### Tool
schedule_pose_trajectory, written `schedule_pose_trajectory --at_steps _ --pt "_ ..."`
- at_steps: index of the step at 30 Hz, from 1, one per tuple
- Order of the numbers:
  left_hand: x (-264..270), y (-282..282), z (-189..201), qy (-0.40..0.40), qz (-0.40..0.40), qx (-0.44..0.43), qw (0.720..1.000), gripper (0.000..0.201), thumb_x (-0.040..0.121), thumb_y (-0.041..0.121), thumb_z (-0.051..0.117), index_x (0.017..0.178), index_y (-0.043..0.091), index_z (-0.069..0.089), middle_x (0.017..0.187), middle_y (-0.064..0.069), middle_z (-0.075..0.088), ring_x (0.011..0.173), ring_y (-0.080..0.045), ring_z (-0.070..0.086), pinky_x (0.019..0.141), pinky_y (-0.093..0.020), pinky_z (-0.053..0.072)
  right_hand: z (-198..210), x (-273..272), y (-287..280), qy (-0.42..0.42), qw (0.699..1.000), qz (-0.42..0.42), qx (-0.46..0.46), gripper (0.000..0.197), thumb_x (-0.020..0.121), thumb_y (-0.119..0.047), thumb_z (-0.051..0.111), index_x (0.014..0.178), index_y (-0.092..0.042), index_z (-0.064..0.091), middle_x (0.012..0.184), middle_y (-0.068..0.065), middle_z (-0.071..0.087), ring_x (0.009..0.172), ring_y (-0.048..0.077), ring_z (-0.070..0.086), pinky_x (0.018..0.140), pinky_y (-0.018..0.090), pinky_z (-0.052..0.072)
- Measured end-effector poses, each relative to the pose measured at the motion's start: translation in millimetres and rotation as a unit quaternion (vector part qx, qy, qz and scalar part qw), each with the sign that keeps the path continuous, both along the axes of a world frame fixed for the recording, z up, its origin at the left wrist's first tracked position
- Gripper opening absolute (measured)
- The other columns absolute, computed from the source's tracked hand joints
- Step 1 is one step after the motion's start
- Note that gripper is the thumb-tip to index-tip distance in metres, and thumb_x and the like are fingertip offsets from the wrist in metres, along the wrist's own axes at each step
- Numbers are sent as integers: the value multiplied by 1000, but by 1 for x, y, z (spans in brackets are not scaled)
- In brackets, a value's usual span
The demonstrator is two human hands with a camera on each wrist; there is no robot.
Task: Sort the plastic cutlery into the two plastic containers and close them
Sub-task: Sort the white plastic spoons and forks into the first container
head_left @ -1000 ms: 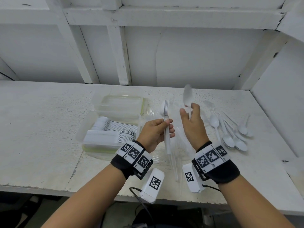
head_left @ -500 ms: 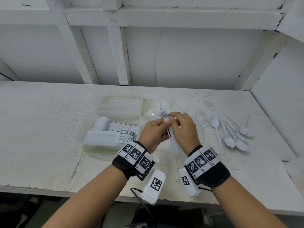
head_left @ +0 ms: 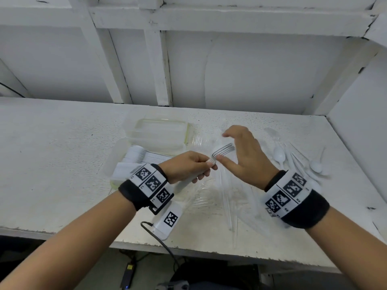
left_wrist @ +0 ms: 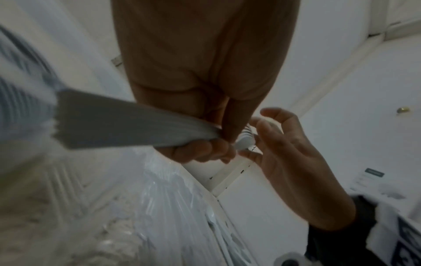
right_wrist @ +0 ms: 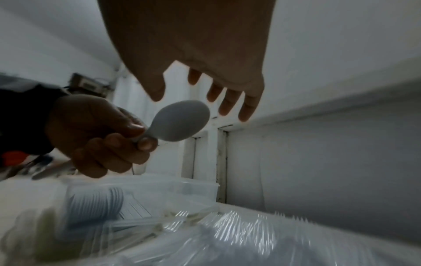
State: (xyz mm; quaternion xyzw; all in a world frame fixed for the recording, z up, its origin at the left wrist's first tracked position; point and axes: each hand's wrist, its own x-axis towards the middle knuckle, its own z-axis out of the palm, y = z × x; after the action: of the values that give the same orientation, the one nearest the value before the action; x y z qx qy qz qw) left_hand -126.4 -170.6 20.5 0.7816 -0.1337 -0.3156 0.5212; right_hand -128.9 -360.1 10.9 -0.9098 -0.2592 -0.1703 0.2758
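My left hand (head_left: 206,164) grips a stack of white plastic spoons (head_left: 217,154) by the handles, bowls pointing up and right. The right wrist view shows the stack's bowl (right_wrist: 180,122) sticking out of the left hand's fingers (right_wrist: 136,136). My right hand (head_left: 223,143) is open beside the bowls, thumb near the stack's neck, holding nothing. A container (head_left: 117,162) with white cutlery sits open to the left. Behind it stands an empty clear container (head_left: 161,132).
Loose white spoons (head_left: 279,153) lie on the table at the right. Clear plastic forks (head_left: 209,198) are scattered on the table (head_left: 52,164) under and in front of my hands. A white wall with beams closes the back and right.
One second ago my right hand held a single spoon; it laid it on the stack and has now let go and opened. The left hand has tilted the stack rightward.
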Motion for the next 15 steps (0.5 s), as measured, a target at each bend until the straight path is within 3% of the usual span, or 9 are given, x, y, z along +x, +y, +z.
schedule_pose_trajectory --at_steps 3,4,6,8,12,15 --pt "-2 10 6 -37 -51 55 996 19 97 21 49 81 18 60 63 8 56 54 -6 48 58 -24 42 8 1 3 -17 979 100 -175 52 84 -55 40 116 -17 56 112 5 58 99 25 57 79 37 45" --pt "-4 12 6 -29 -48 48 997 8 96 19 51 91 16 57 66 6 58 55 -7 49 58 -25 43 9 0 7 -7 970 122 -208 52 85 -54 39 116 -17 56 111 6 59 95 25 59 76 37 47" --pt "-7 16 6 -18 -24 42 999 22 94 15 54 112 14 43 71 3 63 58 -9 51 57 -23 44 6 1 13 45 959 144 -240 48 89 -50 42 122 -16 53 114 8 56 94 26 58 77 37 48" --pt "-8 21 5 -11 -14 47 999 33 92 13 56 116 15 33 73 2 65 58 -9 52 57 -23 44 2 1 18 57 954 160 -248 39 93 -41 47 122 -15 53 113 11 54 90 28 57 74 38 49" --pt "-11 36 5 -6 -1 51 999 34 91 11 57 114 17 33 75 0 67 57 -8 53 58 -24 45 -10 1 31 -33 959 194 -203 37 91 -37 38 100 -12 64 92 12 61 64 27 57 52 33 50" --pt "-10 56 10 -33 13 52 998 20 92 16 57 105 21 43 76 2 68 62 -7 58 63 -22 48 -11 8 46 -42 964 199 -171 42 94 -40 35 97 -10 64 90 12 61 64 28 57 54 33 49"
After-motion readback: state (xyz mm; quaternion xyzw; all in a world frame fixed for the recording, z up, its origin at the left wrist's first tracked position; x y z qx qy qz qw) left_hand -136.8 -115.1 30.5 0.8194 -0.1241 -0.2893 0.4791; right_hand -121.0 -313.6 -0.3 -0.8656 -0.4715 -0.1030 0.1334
